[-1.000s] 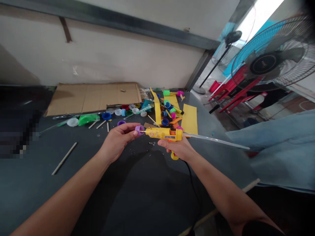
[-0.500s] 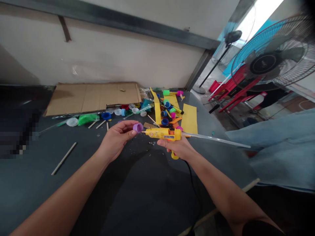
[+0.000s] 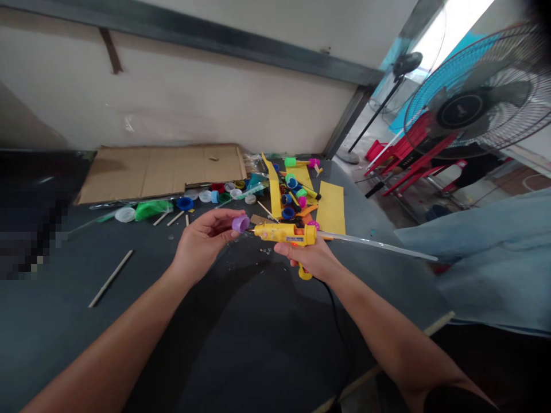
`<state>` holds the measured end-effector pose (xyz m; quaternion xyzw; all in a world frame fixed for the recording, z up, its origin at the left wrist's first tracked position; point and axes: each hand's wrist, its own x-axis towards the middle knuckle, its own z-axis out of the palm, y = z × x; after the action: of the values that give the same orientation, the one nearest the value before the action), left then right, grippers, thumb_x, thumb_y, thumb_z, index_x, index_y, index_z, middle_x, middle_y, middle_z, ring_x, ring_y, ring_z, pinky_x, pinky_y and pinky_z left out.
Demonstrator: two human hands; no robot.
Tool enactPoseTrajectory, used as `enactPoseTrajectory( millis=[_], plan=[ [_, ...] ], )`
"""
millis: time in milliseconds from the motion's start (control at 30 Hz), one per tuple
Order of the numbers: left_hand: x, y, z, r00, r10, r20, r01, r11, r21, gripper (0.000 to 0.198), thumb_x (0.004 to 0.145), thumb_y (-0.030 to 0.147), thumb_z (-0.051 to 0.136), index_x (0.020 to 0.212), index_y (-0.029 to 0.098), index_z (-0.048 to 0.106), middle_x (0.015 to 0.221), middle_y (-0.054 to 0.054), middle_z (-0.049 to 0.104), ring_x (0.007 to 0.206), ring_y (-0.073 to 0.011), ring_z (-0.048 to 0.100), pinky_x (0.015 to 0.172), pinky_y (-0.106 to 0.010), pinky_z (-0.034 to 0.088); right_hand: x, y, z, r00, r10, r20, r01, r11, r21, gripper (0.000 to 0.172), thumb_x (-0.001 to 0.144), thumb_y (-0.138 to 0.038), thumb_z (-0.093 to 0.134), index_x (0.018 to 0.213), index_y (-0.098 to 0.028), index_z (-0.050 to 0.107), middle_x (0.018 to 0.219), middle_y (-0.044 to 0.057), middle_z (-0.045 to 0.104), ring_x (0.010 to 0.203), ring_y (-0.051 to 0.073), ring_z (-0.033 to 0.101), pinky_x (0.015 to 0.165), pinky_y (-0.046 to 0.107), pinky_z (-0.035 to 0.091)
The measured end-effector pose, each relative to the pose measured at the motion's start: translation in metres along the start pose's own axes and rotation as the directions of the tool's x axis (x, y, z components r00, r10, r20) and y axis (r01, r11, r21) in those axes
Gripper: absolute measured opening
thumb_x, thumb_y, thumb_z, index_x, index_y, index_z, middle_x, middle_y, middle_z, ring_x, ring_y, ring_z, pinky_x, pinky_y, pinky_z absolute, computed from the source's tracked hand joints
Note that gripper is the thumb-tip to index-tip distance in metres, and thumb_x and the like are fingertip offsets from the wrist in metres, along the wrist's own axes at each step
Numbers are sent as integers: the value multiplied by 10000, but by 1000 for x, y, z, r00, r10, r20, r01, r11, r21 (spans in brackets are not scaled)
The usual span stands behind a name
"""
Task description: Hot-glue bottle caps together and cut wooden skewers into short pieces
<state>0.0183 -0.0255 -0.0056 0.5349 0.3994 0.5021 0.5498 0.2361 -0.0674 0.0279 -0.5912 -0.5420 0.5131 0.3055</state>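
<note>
Purple bottle cap: held above the bench (image 3: 241, 355), short of the crafted pieces near its far edge; pinched between the thumb and fingers of the left hand (image 3: 202, 244). The purple bottle cap (image 3: 240, 223) could be tipped or dropped if the pinch, taken near its rim, were loosened.
Nozzle: pointed at the cap's rim; whether contact is made cannot be told. The left fingertips could be burned if the nozzle (image 3: 251, 230) were slid past the rim.
Yellow hot glue gun: gripped by the curled fingers of the right hand (image 3: 316, 258); the trigger is largely hidden. Glue could be smeared outside the cap if the yellow hot glue gun (image 3: 279, 233) were squeezed off-aim.
Glue stick: extended rearward towards the bench's right edge; the pale blue fabric (image 3: 495, 246) there could be brushed by the glue stick (image 3: 379, 243), and the aim jolted.
Black cable: hung towards the near edge; the gun could be tugged if the black cable (image 3: 337, 321) were snagged there.
</note>
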Motion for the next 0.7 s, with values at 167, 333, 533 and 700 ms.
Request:
enactPoseTrajectory(
  millis=[167, 333, 533, 700],
  plan=[
    [-2, 2, 2, 999, 34, 6, -34, 997, 65, 264, 736, 214, 732, 994, 249, 689, 1126, -42, 703, 1010, -195, 654, 932, -336, 508, 0, -1, -1, 999, 31, 9, -31, 999, 9, 367, 698, -475, 729, 949, -207, 710, 577, -16, 553, 463, 82, 454, 358, 195, 328],
    [-1, 1, 1, 998, 63, -2, -63, 994, 88, 250, 748, 226, 724, 995, 232, 682, 1123, -47, 706, 1012, -194, 661, 927, -338, 525, -1, -1, -1, 999, 44, 27, -44, 999, 13, 380, 688, -487, 734, 932, -198, 703, 534, -37, 520, 445, 74, 446, 358, 183, 326],
    [0, -3, 0, 994, 106, 17, -107, 990, 88, 253, 752, 206, 722, 1000, 224, 677, 1123, -45, 708, 997, -176, 670, 918, -322, 539, -1, -3, 0, 998, 49, 28, -49, 999, 12, 359, 683, -480, 735, 890, -188, 699, 511, -46, 503, 439, 72, 450, 359, 180, 324],
    [-1, -3, -1, 993, 121, 12, -122, 985, 120, 242, 764, 188, 705, 1000, 229, 674, 1121, -38, 709, 1005, -166, 669, 915, -309, 543, 1, -2, -2, 999, 40, 8, -40, 999, -7, 341, 686, -466, 737, 886, -192, 706, 505, -42, 497, 441, 76, 445, 363, 188, 326]
  ],
)
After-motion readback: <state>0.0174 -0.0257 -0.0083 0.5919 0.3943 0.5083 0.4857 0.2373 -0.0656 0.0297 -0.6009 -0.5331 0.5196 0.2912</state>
